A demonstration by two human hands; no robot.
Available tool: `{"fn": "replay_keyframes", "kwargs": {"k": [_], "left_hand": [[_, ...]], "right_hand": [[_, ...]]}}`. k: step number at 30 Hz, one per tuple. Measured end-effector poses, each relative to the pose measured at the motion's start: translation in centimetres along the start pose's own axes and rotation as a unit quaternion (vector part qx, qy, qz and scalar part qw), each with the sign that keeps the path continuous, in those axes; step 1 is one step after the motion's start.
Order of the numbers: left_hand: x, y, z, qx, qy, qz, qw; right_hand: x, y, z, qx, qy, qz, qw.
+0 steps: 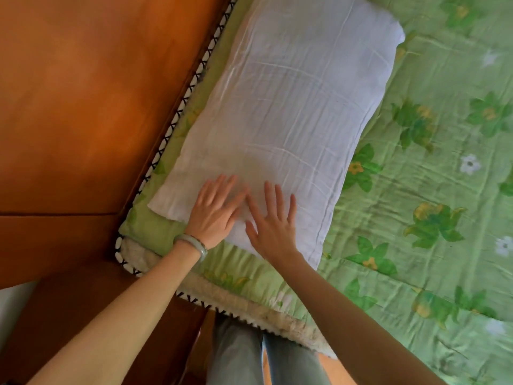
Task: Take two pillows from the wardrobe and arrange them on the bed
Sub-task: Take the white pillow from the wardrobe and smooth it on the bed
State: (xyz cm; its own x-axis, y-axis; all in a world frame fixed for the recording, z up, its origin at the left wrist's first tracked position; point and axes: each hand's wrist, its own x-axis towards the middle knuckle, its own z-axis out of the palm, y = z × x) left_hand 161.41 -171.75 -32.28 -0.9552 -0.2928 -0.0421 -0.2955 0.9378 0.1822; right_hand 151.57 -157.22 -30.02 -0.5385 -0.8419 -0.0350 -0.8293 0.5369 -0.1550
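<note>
White rectangular fabric pillow (291,112): one on the bed, no second in view. Looks roughly half done, second fetch probably left. It lies flat just beside orange-brown wooden headboard (83,107), on green floral bedsheet (430,190). Left hand (215,211), nearer headboard, and right hand (273,223), farther from it, rest flat on its near end, fingers spread.

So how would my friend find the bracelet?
Start at the brown wooden headboard, then the white pillow beside it on the green flowery sheet. Two hands lie flat on the pillow; the bracelet is the pale green ring on the wrist of the left hand, nearer the headboard, while the right hand wears none.
</note>
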Motion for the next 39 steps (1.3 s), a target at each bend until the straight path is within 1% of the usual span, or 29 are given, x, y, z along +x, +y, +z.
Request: {"fn": "replay_keyframes", "kwargs": {"k": [1, 3, 5, 8, 11, 13, 16, 19, 21, 23, 24, 27, 28, 30, 32, 35, 37, 39], "left_hand": [[0.5, -0.5, 0.7, 0.020, -0.013, 0.014, 1.000], [1.0, -2.2, 2.4, 0.052, -0.036, 0.012, 0.998], [0.6, -3.4, 4.2, 0.072, -0.051, 0.000, 0.996], [0.4, -3.7, 6.3, 0.086, -0.057, -0.009, 0.995], [0.8, -3.4, 6.0, 0.075, -0.054, -0.001, 0.996], [1.0, -3.5, 4.8, 0.059, -0.041, 0.016, 0.997], [2.8, -3.8, 1.4, 0.028, -0.009, 0.033, 0.999], [7.7, -3.7, -1.4, 0.009, 0.021, 0.036, 0.999], [11.9, -3.2, -1.9, 0.012, 0.033, 0.041, 0.999], [15.7, -2.9, -1.4, 0.034, 0.017, 0.037, 0.999], [16.9, -2.9, -0.8, 0.047, -0.004, 0.030, 0.998], [18.3, -3.7, 2.0, 0.091, -0.094, 0.013, 0.991], [18.2, -3.9, 2.8, 0.096, -0.108, 0.012, 0.989], [18.2, -4.2, 3.5, 0.093, -0.102, 0.017, 0.990], [18.5, -4.3, 3.2, 0.084, -0.070, 0.036, 0.993], [20.1, -4.3, 1.1, 0.054, -0.012, 0.057, 0.997], [23.4, -4.2, -0.4, 0.039, 0.026, 0.056, 0.997], [28.1, -4.1, -1.4, 0.027, 0.051, 0.043, 0.997]], "right_hand": [[0.1, 1.2, 0.9, -0.006, -0.002, 0.009, 1.000], [-0.2, 3.7, 3.2, -0.006, -0.013, 0.032, 0.999], [-1.0, 5.2, 5.0, -0.012, -0.053, 0.035, 0.998], [-0.7, 5.5, 6.9, -0.001, -0.100, 0.041, 0.994], [-0.2, 5.5, 6.7, 0.019, -0.112, 0.047, 0.992], [-0.4, 5.8, 5.5, 0.041, -0.093, 0.043, 0.994], [1.0, 6.5, 2.8, 0.083, -0.022, 0.063, 0.994], [5.0, 7.5, 1.0, 0.084, 0.030, 0.103, 0.991], [8.0, 8.3, 0.9, 0.069, 0.039, 0.132, 0.988], [10.4, 9.3, 1.5, 0.051, 0.013, 0.167, 0.985], [11.0, 9.8, 2.0, 0.045, -0.014, 0.183, 0.982], [11.4, 11.1, 4.3, 0.024, -0.106, 0.195, 0.975], [11.4, 11.3, 4.7, 0.025, -0.121, 0.190, 0.974], [11.6, 11.6, 4.8, 0.033, -0.124, 0.185, 0.974], [11.9, 11.6, 3.8, 0.048, -0.090, 0.184, 0.978], [14.0, 12.7, 1.3, 0.071, 0.005, 0.183, 0.980], [17.6, 14.2, -0.5, 0.066, 0.059, 0.189, 0.978], [21.9, 16.0, -1.9, 0.048, 0.090, 0.205, 0.973]]}}
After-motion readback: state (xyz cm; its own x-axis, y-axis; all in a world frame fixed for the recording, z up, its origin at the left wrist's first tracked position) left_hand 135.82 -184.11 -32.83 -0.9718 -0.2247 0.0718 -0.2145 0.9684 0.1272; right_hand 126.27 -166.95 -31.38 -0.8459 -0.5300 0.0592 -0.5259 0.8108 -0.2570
